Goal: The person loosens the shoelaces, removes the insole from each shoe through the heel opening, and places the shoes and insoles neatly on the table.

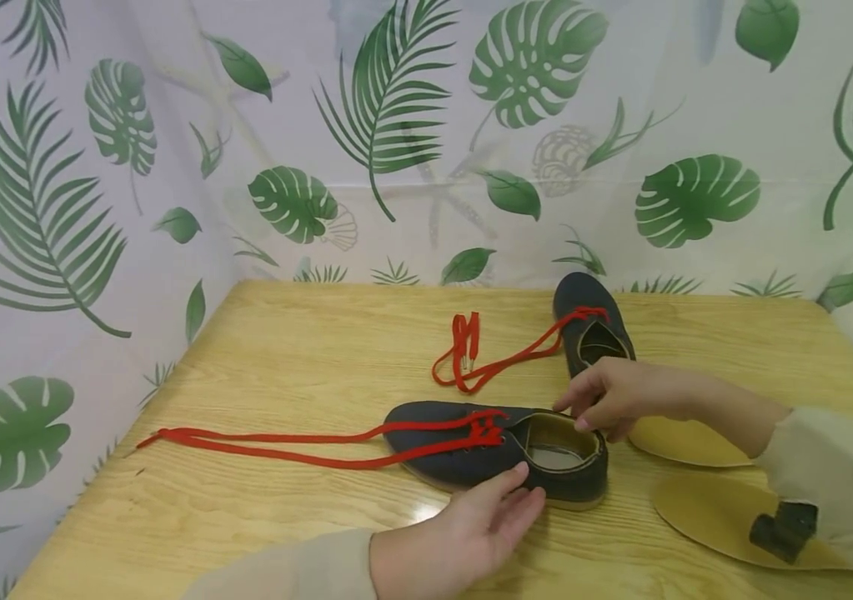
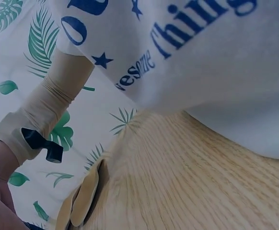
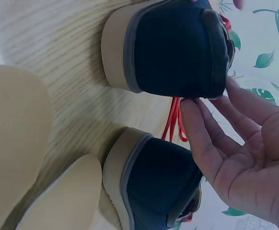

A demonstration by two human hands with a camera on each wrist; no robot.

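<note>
A dark navy shoe (image 1: 434, 467) with red laces (image 1: 283, 437) lies across the table, toe to the left. Its laces stretch left past the toe, side by side. Along the near side of the shoe, by the opening, my left hand (image 1: 471, 533) rests with fingers extended. My right hand (image 1: 614, 396) is at the heel end, thumb by the collar and other fingertips along the far side, loosely bent. The right wrist view shows those fingertips right at the heel upper (image 3: 178, 52). Behind stands the matching shoe (image 1: 584, 304), partly hidden by my right hand.
The second shoe's red lace (image 1: 516, 358) trails left in a folded loop. Two tan insoles (image 1: 684, 440) lie at the right, partly under my right forearm. A leaf-patterned cloth (image 1: 396, 167) walls the wooden table (image 1: 283, 358) at the back and sides.
</note>
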